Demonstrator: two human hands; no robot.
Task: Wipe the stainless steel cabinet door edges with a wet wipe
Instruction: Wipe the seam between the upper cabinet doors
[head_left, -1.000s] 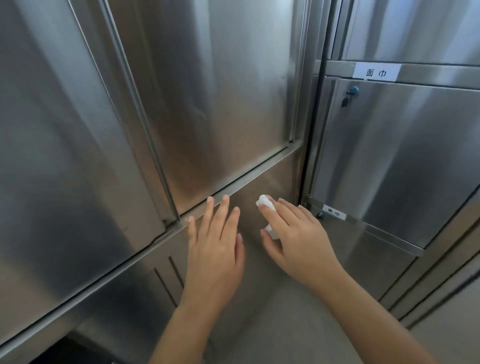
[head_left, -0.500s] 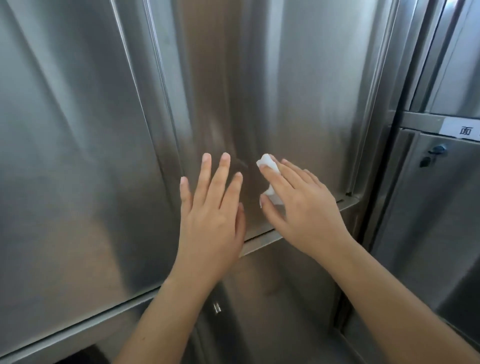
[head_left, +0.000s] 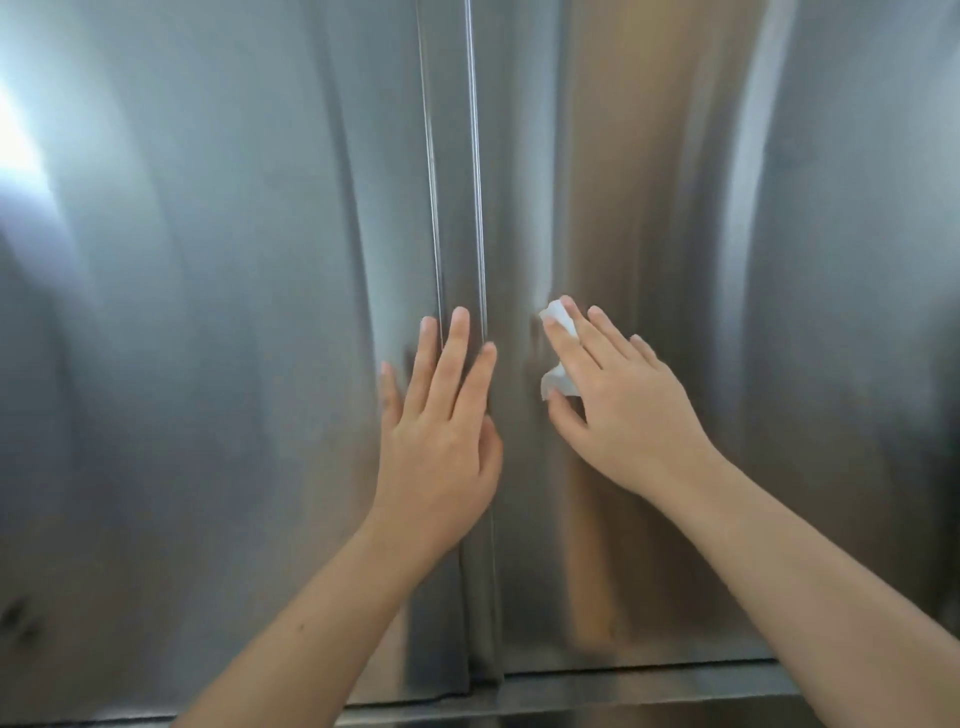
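Two stainless steel cabinet doors fill the view, the left door (head_left: 208, 364) and the right door (head_left: 779, 312), meeting at a vertical edge strip (head_left: 457, 182) in the middle. My left hand (head_left: 441, 431) lies flat with straight fingers over that strip. My right hand (head_left: 618, 405) presses a small white wet wipe (head_left: 558, 358) against the right door, just right of the strip; fingers and thumb hold the wipe, which is mostly hidden under them.
The doors' bottom edge and a horizontal steel rail (head_left: 649, 680) run across the lower part of the view. A bright reflection (head_left: 21, 150) shows at the far left.
Both hands have risen from the lower rail up along the door face. The view has swung up and left, so the neighbouring labelled cabinet has gone out of sight.
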